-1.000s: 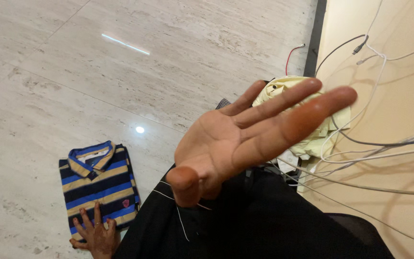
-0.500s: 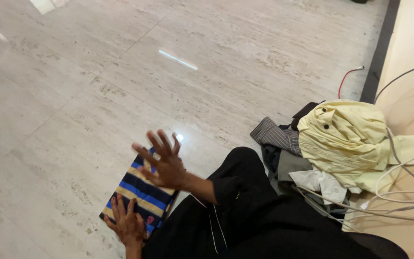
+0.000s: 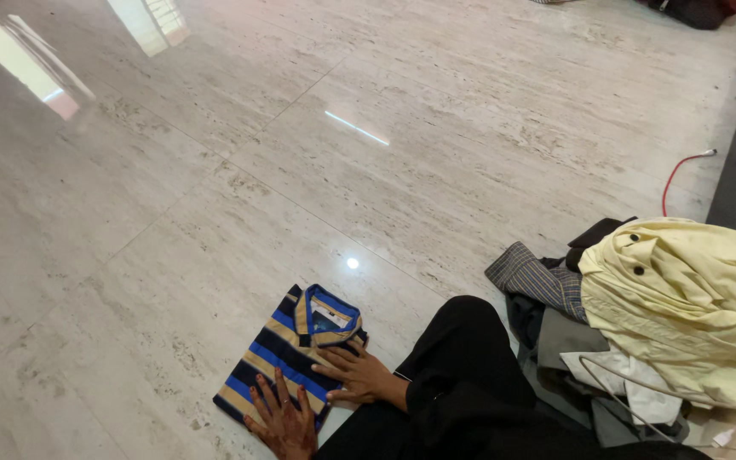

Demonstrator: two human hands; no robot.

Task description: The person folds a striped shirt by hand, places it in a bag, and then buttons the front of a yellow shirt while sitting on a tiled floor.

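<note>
1. Pressing down now: both hands lie flat on the folded striped polo shirt, which sits on the pale stone floor just ahead of the person's black-clad knee.
2. Right hand is on the shirt's near right edge, fingers spread and stretched out, gripping nothing, palm down on the cloth.
3. Left hand covers the bottom corner, its fingers likewise splayed open and flat, fingertips pointing up the stripes toward the collar.
4. Key relation: the shirt lies directly under and just beyond both sets of fingers. Its long axis runs from the left hand's corner away to the collar, slanting up and to the right.
5. Neither hand is closer; both touch it, the left at the hem end, the right at mid-side.
6. Well off beyond the right hand, past the knee, sits a heap of clothes topped by a pale yellow shirt, with white cables trailing over it.
</note>
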